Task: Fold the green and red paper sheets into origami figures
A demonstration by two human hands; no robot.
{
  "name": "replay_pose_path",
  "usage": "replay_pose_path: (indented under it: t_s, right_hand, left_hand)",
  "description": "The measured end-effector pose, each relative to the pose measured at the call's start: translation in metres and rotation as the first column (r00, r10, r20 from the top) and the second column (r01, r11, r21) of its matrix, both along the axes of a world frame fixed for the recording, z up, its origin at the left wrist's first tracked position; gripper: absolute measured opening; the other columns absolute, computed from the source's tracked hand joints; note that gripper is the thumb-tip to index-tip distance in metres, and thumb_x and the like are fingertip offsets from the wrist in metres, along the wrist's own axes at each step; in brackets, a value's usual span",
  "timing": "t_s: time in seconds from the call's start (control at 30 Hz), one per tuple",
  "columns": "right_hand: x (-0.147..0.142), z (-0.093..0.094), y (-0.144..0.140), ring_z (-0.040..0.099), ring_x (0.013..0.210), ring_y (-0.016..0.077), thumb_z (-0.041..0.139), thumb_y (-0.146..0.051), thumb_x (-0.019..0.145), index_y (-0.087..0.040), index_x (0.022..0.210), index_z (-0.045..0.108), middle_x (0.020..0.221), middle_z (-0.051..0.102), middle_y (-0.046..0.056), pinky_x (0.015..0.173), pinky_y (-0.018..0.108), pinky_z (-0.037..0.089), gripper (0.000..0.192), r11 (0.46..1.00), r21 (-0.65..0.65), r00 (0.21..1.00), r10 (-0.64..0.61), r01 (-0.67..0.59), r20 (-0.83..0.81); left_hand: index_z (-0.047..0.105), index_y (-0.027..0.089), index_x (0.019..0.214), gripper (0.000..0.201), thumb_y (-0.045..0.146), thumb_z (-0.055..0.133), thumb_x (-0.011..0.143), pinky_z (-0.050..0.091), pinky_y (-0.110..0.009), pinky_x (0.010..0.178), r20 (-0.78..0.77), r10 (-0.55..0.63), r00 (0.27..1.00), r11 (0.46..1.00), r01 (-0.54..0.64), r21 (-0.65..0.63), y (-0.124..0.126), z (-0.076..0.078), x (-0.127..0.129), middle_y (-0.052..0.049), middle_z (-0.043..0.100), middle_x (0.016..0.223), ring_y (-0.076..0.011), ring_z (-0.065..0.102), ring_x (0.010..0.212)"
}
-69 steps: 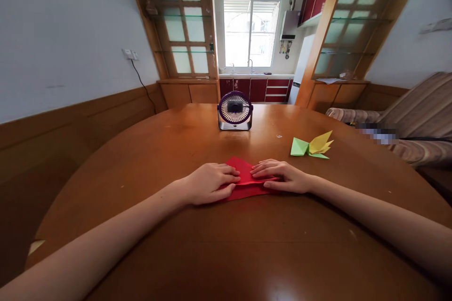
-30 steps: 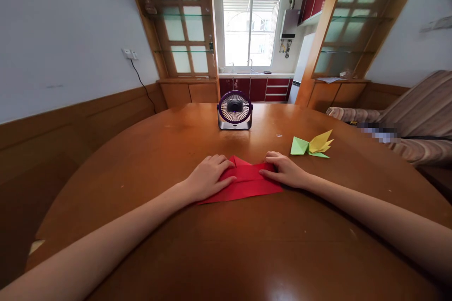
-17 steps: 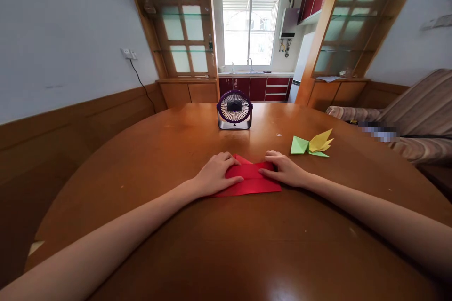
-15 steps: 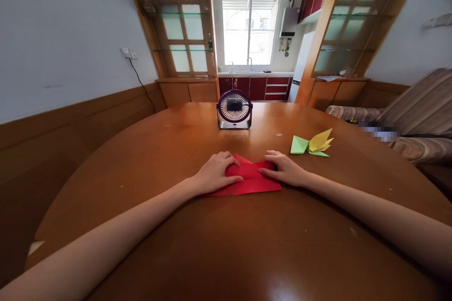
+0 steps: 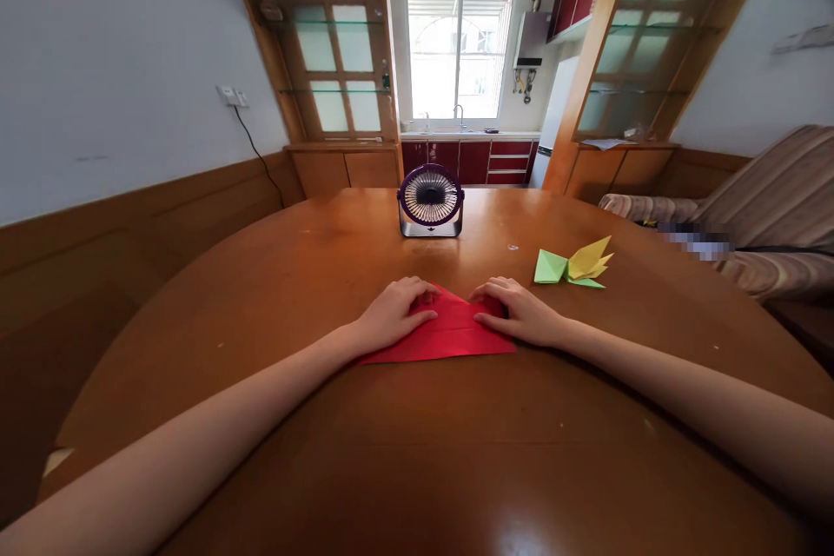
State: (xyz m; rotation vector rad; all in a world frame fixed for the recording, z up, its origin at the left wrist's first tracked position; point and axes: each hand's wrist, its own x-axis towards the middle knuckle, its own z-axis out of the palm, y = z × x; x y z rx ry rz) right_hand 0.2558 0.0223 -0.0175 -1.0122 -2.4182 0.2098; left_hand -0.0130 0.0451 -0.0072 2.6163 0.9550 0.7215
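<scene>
A sheet of red paper (image 5: 449,337) lies on the wooden table (image 5: 417,434) in front of me, with a long straight edge towards me and a peak at the far side. Faint creases run across it. My left hand (image 5: 394,313) is on its left part, fingers curled at the far edge and thumb on top. On the right part, my right hand (image 5: 522,314) holds the paper in the same way, thumb laid over it. The fingertips of both hands are partly hidden.
A folded green and yellow paper piece (image 5: 552,267) lies to the right beyond my right hand. A small purple fan (image 5: 431,196) stands further back, in line with the paper. A striped sofa (image 5: 775,200) is off the table's right side.
The folded-over band of red paper has opened out, and the sheet now shows a broad flat face with a peak. My left hand has shifted slightly left; my right hand has barely moved.
</scene>
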Motion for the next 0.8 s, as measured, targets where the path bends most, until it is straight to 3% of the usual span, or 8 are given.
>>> replay_pose_path:
  t_s: [0.1,0.2,0.3,0.43,0.63,0.8]
  right_hand:
    - [-0.001,0.0,-0.004,0.055,0.106,0.027,0.059,-0.034,0.09,-0.02,0.119,0.055,0.114,0.059,0.013,0.094,0.047,0.044,0.033,0.995,0.096,1.0,0.022,-0.021,-0.005]
    - [-0.003,0.001,-0.007,0.054,0.11,0.0272,0.054,-0.031,0.092,-0.021,0.118,0.058,0.118,0.057,0.013,0.097,0.049,0.044,0.028,0.976,0.203,0.997,0.075,-0.078,0.026]
    - [-0.004,0.001,-0.008,0.059,0.106,0.0242,0.047,-0.026,0.096,-0.02,0.11,0.063,0.114,0.061,0.012,0.093,0.045,0.048,0.022,0.963,0.215,0.986,0.155,-0.166,0.066]
    - [-0.004,0.0,-0.006,0.063,0.095,0.0212,0.046,-0.023,0.097,-0.019,0.105,0.065,0.104,0.066,0.011,0.085,0.04,0.053,0.022,0.956,0.199,0.976,0.202,-0.216,0.086]
    - [-0.004,0.001,-0.006,0.061,0.108,0.0225,0.043,-0.017,0.097,-0.019,0.111,0.065,0.11,0.069,0.01,0.095,0.044,0.051,0.027,0.887,0.341,0.949,0.268,-0.31,0.165]
    - [-0.005,0.004,-0.008,0.06,0.112,0.0229,0.037,-0.016,0.099,-0.017,0.126,0.06,0.119,0.066,0.012,0.096,0.042,0.051,0.036,0.858,0.275,0.882,0.343,-0.434,0.323]
  left_hand:
    - [0.065,0.019,0.107,0.021,0.026,0.049,0.095,0.045,-0.044,0.094,-0.091,0.01,0.996,0.968,0.014,0.251,-0.007,-0.002,-0.002,-0.011,0.061,0.115,-0.0242,0.056,0.107]
    - [0.066,0.021,0.11,0.028,0.025,0.04,0.098,0.043,-0.048,0.1,-0.148,-0.037,0.988,0.927,0.089,0.363,-0.016,-0.006,0.002,-0.012,0.059,0.125,-0.026,0.053,0.117]
    - [0.053,0.02,0.133,0.037,0.028,0.037,0.1,0.034,-0.048,0.111,-0.206,-0.072,0.976,0.95,0.13,0.283,-0.023,-0.01,0.01,-0.012,0.049,0.143,-0.0254,0.043,0.134]
    - [0.03,0.016,0.149,0.052,0.039,0.029,0.102,0.024,-0.041,0.118,-0.291,-0.041,0.956,0.997,0.056,0.043,-0.021,-0.013,0.014,-0.012,0.029,0.156,-0.0221,0.024,0.145]
    - [0.027,0.014,0.151,0.058,0.046,0.021,0.102,0.014,-0.039,0.12,-0.334,-0.047,0.941,0.997,0.026,-0.067,-0.013,-0.016,0.015,-0.011,0.017,0.158,-0.0205,0.01,0.148]
    - [0.032,0.017,0.149,0.054,0.043,0.021,0.103,0.013,-0.04,0.12,-0.322,0.008,0.947,0.999,-0.023,-0.042,-0.015,-0.016,0.02,-0.009,0.023,0.157,-0.0197,0.015,0.147]
